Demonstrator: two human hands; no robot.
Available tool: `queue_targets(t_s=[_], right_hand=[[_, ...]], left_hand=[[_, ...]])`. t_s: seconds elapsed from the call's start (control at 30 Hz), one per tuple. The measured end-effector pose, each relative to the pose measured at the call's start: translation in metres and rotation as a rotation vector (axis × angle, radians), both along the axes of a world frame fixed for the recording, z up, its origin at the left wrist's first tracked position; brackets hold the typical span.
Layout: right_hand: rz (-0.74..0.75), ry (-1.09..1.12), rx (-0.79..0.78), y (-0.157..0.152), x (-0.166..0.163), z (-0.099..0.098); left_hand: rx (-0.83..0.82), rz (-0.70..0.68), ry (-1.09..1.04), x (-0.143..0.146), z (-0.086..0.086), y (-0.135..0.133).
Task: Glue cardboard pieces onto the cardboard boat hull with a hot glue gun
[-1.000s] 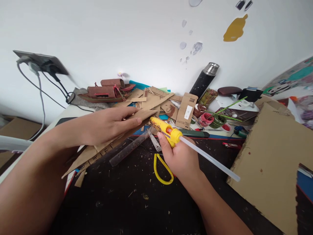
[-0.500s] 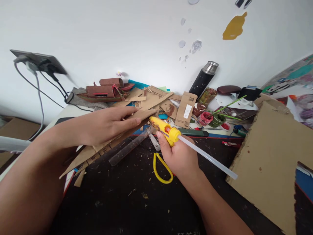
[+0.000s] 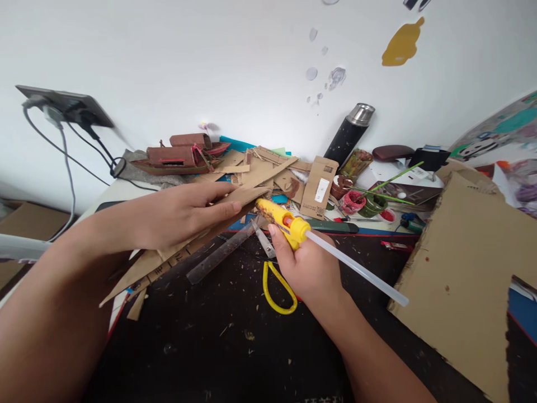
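My left hand grips a long, pointed cardboard piece, thumb on the near side and fingers over the top. My right hand is wrapped round a yellow hot glue gun, whose nozzle meets or nearly meets the far right end of the cardboard. A translucent glue stick sticks out of the gun's rear towards the right. Below the gun lie yellow-handled scissors, partly hidden by my right hand. A clear ruler lies beside the scissors on the dark mat.
Cardboard scraps and brown model boats sit along the wall. A black thermos stands tilted behind open paint jars. On the right leans a large cardboard sheet. Plugged cables hang at the left.
Almost nothing differs. The cardboard's near left tip has shifted very slightly left and down; both hands keep their hold and the glue gun stays at the cardboard's end.
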State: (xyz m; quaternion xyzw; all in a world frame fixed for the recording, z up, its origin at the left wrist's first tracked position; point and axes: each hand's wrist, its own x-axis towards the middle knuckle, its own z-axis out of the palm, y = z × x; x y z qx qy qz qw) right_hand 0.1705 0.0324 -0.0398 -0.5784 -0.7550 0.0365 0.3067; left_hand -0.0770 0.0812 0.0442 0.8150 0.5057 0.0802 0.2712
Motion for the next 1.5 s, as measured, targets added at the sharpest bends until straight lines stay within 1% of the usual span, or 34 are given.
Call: queue_targets(t_s=[0.17,0.3,0.5,0.6,0.77,1.0,1.1,1.23,1.27,1.37,1.5], right_hand=[[-0.007,-0.008,-0.003,0.000,0.000,0.001],[-0.005,-0.005,-0.006,0.000,-0.001,0.001],[-0.013,0.001,-0.008,0.001,-0.001,0.000],[-0.005,-0.002,-0.022,0.001,0.000,0.000],[-0.006,0.000,-0.036,0.001,-0.001,-0.001],[-0.021,-0.002,-0.072,0.001,-0.001,0.001],[-0.031,-0.004,-0.071,0.001,-0.001,0.001],[-0.034,0.006,-0.067,0.001,-0.001,0.000],[-0.038,0.007,-0.067,0.001,-0.001,0.000],[-0.042,0.012,-0.073,0.001,-0.001,-0.001],[-0.035,0.022,-0.074,0.001,-0.001,-0.001]], left_hand=[[0.034,-0.055,0.038,0.001,0.003,-0.002],[0.012,0.004,0.039,0.002,0.004,-0.003],[0.022,-0.003,0.028,-0.008,-0.009,0.006],[0.036,-0.002,0.025,-0.011,-0.012,0.008],[0.023,-0.054,0.028,-0.008,-0.008,0.004],[-0.018,-0.010,0.047,0.002,0.003,-0.004],[-0.007,0.006,0.051,0.004,0.005,-0.005],[-0.001,-0.043,0.035,-0.004,-0.003,0.000],[0.027,-0.043,0.014,-0.006,-0.006,0.003],[0.058,-0.156,-0.009,-0.013,-0.014,0.009],[0.070,-0.157,0.015,-0.015,-0.015,0.011]])
